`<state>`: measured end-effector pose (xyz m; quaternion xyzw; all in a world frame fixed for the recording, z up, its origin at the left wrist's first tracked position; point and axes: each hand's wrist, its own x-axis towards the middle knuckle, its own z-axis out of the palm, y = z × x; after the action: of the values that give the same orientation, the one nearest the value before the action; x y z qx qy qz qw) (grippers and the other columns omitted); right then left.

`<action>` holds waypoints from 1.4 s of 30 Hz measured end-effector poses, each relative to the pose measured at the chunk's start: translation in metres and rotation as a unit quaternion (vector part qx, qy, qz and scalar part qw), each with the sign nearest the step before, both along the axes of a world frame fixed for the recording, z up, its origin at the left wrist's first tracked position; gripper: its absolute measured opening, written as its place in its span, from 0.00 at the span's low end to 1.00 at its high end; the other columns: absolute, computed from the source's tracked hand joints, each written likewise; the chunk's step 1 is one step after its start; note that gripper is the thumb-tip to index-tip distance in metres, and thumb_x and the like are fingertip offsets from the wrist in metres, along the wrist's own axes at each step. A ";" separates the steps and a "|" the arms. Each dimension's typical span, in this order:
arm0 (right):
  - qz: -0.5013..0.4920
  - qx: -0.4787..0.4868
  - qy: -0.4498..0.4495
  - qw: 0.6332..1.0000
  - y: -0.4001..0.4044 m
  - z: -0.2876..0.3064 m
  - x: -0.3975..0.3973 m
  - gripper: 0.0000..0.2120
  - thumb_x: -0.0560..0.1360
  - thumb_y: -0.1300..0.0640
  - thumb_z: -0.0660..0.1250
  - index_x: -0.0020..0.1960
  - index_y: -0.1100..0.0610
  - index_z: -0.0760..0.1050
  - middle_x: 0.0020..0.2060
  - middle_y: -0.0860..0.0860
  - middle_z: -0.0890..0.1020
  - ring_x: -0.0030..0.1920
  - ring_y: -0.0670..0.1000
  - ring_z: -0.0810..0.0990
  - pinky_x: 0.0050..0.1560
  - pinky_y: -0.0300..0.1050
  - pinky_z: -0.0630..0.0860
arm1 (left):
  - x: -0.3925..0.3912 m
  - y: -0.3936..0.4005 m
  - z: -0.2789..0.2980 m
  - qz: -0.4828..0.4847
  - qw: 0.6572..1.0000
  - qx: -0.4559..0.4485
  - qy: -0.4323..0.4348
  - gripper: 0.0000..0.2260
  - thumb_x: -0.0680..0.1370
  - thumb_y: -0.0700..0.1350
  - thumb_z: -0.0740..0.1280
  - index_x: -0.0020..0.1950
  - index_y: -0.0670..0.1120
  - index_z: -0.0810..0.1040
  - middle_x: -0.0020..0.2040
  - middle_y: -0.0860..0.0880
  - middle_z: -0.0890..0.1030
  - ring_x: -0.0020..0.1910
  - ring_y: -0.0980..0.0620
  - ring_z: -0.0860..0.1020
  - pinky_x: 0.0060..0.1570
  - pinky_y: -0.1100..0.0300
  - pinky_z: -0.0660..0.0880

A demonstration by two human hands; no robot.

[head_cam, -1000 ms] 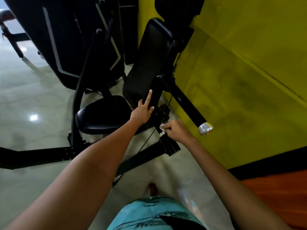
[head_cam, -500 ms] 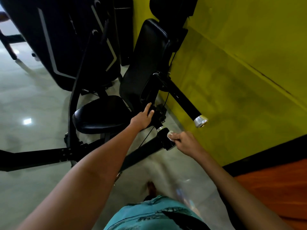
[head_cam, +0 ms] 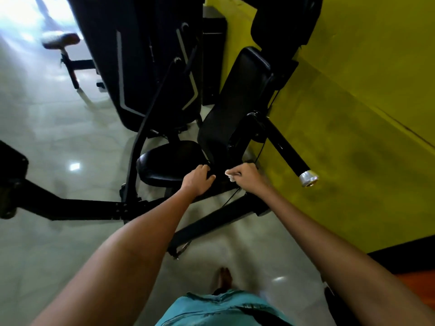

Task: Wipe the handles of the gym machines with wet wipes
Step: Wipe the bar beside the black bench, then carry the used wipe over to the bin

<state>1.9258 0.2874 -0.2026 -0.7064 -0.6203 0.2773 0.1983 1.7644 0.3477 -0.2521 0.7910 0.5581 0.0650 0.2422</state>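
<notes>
Below, the right hand pinches a white wet wipe beside the machine's black frame, which the left hand grips; nearby hangs a silver-capped handle.

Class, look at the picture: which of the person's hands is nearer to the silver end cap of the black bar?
The right hand, holding a white wipe, is nearer to the silver end cap, which lies off to its right. The left hand is farther left, by the black seat.

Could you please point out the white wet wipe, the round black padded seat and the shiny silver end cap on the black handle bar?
White wet wipe (head_cam: 229, 174): head view, exposed crumpled edge.
Round black padded seat (head_cam: 171, 158): head view, top cushion.
Shiny silver end cap (head_cam: 308, 178): head view, its side.
</notes>
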 end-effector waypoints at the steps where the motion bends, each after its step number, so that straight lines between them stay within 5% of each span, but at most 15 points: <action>1: 0.017 -0.001 0.002 1.000 0.006 0.000 -0.009 0.13 0.76 0.62 0.64 0.60 0.60 0.78 0.50 0.57 0.83 0.45 0.48 0.81 0.39 0.27 0.70 | -0.009 0.000 0.001 0.007 1.000 0.003 0.008 0.20 0.80 0.52 0.60 0.68 0.43 0.69 0.65 0.44 0.73 0.62 0.44 0.74 0.56 0.50 0.73; 5: 0.083 -0.018 -0.027 0.996 0.029 0.000 -0.049 0.20 0.77 0.60 0.62 0.69 0.60 0.69 0.49 0.59 0.82 0.50 0.56 0.81 0.50 0.46 0.77 | -0.052 -0.002 0.006 0.046 0.998 0.015 0.026 0.17 0.79 0.51 0.62 0.64 0.43 0.73 0.61 0.44 0.75 0.59 0.45 0.75 0.53 0.53 0.72; 10: 0.141 -0.031 -0.064 0.987 0.052 0.004 -0.098 0.09 0.77 0.55 0.64 0.43 0.61 0.77 0.46 0.60 0.82 0.45 0.57 0.80 0.47 0.51 0.79 | -0.107 -0.008 0.009 0.085 0.995 0.010 0.056 0.13 0.78 0.50 0.62 0.57 0.43 0.75 0.59 0.44 0.77 0.59 0.45 0.75 0.51 0.54 0.71; 12: 0.166 -0.025 -0.063 0.984 0.058 0.004 -0.121 0.11 0.77 0.56 0.64 0.46 0.63 0.80 0.44 0.59 0.82 0.44 0.56 0.81 0.47 0.53 0.79 | -0.129 -0.015 0.013 0.104 0.992 0.009 0.068 0.13 0.78 0.50 0.61 0.57 0.44 0.75 0.59 0.45 0.77 0.59 0.44 0.75 0.49 0.55 0.70; 24: 0.363 0.021 -0.107 0.925 0.080 -0.002 -0.296 0.12 0.73 0.61 0.64 0.55 0.59 0.80 0.53 0.57 0.82 0.56 0.55 0.79 0.49 0.39 0.71 | -0.290 -0.074 0.024 0.325 0.941 -0.019 0.090 0.12 0.78 0.49 0.61 0.56 0.44 0.77 0.58 0.43 0.79 0.55 0.43 0.77 0.48 0.56 0.72; 29: 0.474 0.037 -0.096 0.874 0.090 0.001 -0.391 0.15 0.73 0.63 0.63 0.59 0.60 0.78 0.58 0.58 0.80 0.60 0.56 0.77 0.57 0.42 0.71 | -0.359 -0.106 0.031 0.436 0.895 -0.037 0.090 0.12 0.79 0.49 0.60 0.57 0.45 0.76 0.60 0.44 0.78 0.57 0.44 0.76 0.49 0.57 0.70; 34: 0.579 0.054 -0.084 0.809 0.089 0.011 -0.486 0.12 0.73 0.63 0.64 0.55 0.62 0.80 0.52 0.58 0.82 0.55 0.56 0.79 0.50 0.40 0.72 | -0.424 -0.139 0.046 0.544 0.833 -0.047 0.084 0.13 0.80 0.47 0.58 0.59 0.42 0.76 0.60 0.41 0.78 0.57 0.42 0.76 0.50 0.57 0.71; 42: 0.742 0.080 -0.068 0.663 0.034 0.002 -0.622 0.10 0.72 0.63 0.66 0.52 0.64 0.81 0.50 0.59 0.83 0.52 0.57 0.80 0.49 0.41 0.73 | -0.481 -0.223 0.058 0.700 0.711 -0.049 0.038 0.11 0.78 0.43 0.58 0.55 0.41 0.76 0.57 0.41 0.78 0.54 0.43 0.76 0.47 0.57 0.71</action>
<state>1.3037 0.3217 -0.2003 -0.0112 -0.9706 0.2330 -0.0600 1.2832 0.1243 -0.1943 0.1626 0.9631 0.1589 0.1442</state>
